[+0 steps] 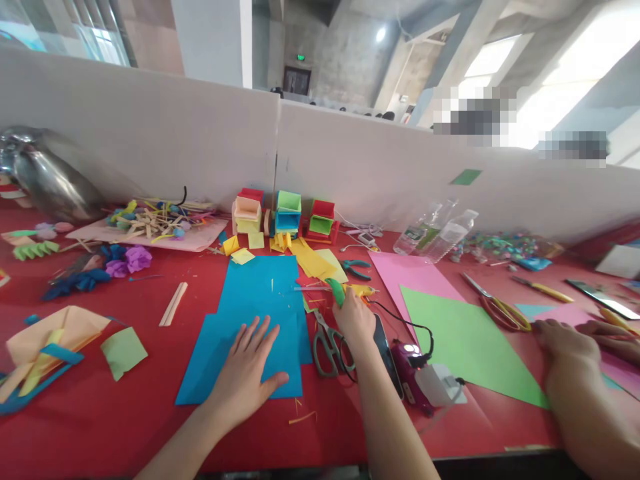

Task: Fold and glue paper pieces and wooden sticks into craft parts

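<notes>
My left hand (247, 370) lies flat, fingers spread, on a blue paper sheet (250, 313) on the red table (100, 427). My right hand (354, 319) is closed round a green-handled tool (337, 291), a craft knife by the look of it, whose metal tip points left over the blue sheet's right edge. Grey-handled scissors (326, 345) lie just left of my right wrist. A black phone (385, 353) lies partly under that forearm.
Another person's hands (570, 347) rest at the right by a green sheet (470, 343), a pink sheet (407, 273) and yellow-handled scissors (500, 308). Small paper boxes (287, 213), two plastic bottles (435, 237) and paper scraps line the white partition (150, 133). A purple device (413, 367) sits near the front edge.
</notes>
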Motion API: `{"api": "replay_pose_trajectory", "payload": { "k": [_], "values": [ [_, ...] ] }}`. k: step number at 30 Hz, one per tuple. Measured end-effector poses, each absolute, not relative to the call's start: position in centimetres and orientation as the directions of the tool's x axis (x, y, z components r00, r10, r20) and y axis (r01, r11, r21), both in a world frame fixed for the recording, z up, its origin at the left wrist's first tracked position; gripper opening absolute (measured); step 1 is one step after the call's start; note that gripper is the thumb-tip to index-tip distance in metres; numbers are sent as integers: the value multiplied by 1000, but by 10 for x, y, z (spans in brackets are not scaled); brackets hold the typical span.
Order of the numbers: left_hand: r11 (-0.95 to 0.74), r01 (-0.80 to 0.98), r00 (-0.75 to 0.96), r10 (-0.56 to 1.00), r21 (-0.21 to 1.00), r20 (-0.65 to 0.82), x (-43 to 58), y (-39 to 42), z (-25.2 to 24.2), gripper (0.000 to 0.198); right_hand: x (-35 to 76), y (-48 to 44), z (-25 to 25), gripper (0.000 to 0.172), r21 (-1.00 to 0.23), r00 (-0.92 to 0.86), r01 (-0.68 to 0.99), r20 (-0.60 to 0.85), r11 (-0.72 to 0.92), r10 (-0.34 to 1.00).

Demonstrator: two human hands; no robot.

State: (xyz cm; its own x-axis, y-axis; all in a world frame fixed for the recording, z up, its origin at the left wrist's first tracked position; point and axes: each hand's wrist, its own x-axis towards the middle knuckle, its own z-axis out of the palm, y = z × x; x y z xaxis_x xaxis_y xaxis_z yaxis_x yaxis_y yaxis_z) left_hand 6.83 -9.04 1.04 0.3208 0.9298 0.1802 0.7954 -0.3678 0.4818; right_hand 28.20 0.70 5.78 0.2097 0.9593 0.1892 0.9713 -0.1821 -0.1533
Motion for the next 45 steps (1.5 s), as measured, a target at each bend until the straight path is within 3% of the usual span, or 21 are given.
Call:
{"api": "replay_pose_trajectory", "payload": {
  "k": [3, 5, 7, 9, 11, 12, 14, 17, 20, 24, 25, 27, 30, 32, 37, 45],
  "values": [
    [-182, 514, 265, 963, 838, 46, 78, -75, 31, 54, 278, -4, 71, 44, -251, 191, 959, 236, -130, 953],
    [59, 186, 322, 940, 981, -117, 86, -68, 44, 51, 273, -25, 81, 48, -487, 134, 870, 375, 72, 917],
    [283, -82, 442, 870, 956, -219, 93, -64, 52, 55, 266, -51, 86, 38, -580, 31, 763, 475, 286, 880],
    [452, -260, 498, 820, 853, -282, 99, -62, 54, 56, 261, -77, 83, 23, -570, -146, 666, 534, 482, 833],
    [540, -322, 487, 799, 778, -354, 103, -62, 51, 50, 259, -98, 72, 27, -604, -328, 598, 415, 526, 849],
    [565, -318, 469, 791, 761, -392, 104, -62, 48, 46, 260, -107, 64, 31, -642, -392, 576, 327, 507, 860],
    [595, -278, 433, 779, 754, -454, 108, -64, 42, 40, 264, -119, 48, 43, -702, -440, 504, 293, 503, 849],
    [565, -219, 387, 799, 796, -460, 115, -66, 36, 37, 274, -129, 27, 47, -808, -322, 434, 273, 398, 906],
    [440, -81, 370, 847, 895, -383, 125, -70, 38, 34, 278, -135, 13, 47, -906, -190, 367, 148, 210, 971],
    [165, 219, 501, 827, 962, -256, 120, -66, 45, 35, 278, -145, 7, 57, -911, -93, 402, 66, 98, 993],
    [42, 337, 515, 828, 941, -222, 113, -62, 45, 36, 279, -147, 6, 54, -906, -55, 419, 40, 60, 998],
    [-176, 622, 403, 907, 763, -119, 94, -48, 43, 51, 282, -152, 7, 51, -910, 33, 415, 6, -8, 999],
    [-276, 853, 350, 932, 444, -92, 60, -24, 35, 47, 288, -158, 7, 52, -920, 121, 383, -36, -81, 992],
    [-265, 884, 340, 930, 385, -141, 42, -12, 30, 50, 291, -160, 7, 50, -920, 129, 377, -59, -104, 990],
    [-244, 884, 334, 926, 398, -174, 30, -4, 22, 45, 293, -162, 8, 46, -903, 44, 414, -109, -118, 993],
    [-300, 829, 376, 924, 472, -73, 33, -13, 19, 35, 300, -161, 14, 46, -847, 32, 509, -157, -151, 987]
  ]
}}
